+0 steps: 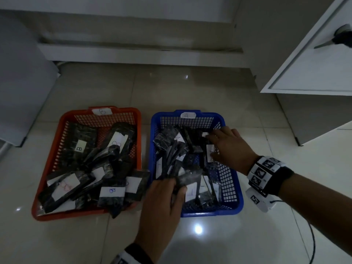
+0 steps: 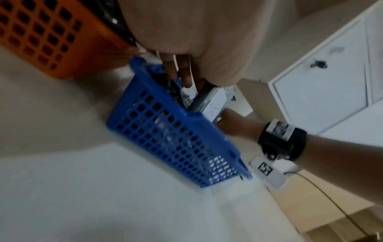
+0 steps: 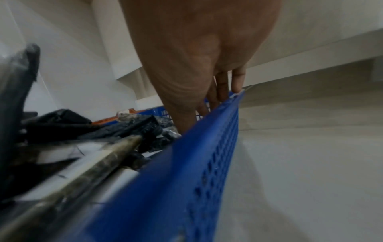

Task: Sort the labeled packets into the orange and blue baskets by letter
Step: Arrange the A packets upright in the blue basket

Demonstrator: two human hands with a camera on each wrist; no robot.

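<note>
Fingers (image 1: 176, 184) of the left hand (image 1: 162, 204) curl round a dark packet (image 1: 188, 179) at the blue basket's (image 1: 233, 206) near-left corner; the right hand (image 1: 231, 147) rests spread on packets farther back.

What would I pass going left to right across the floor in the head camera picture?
Orange basket marked B, full of packets → left hand gripping a dark packet → blue basket marked A → right hand → white cabinet door.

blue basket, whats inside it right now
The blue basket holds a heap of dark packets with white labels, and both hands reach in. Lower packets and most label letters are covered.
</note>
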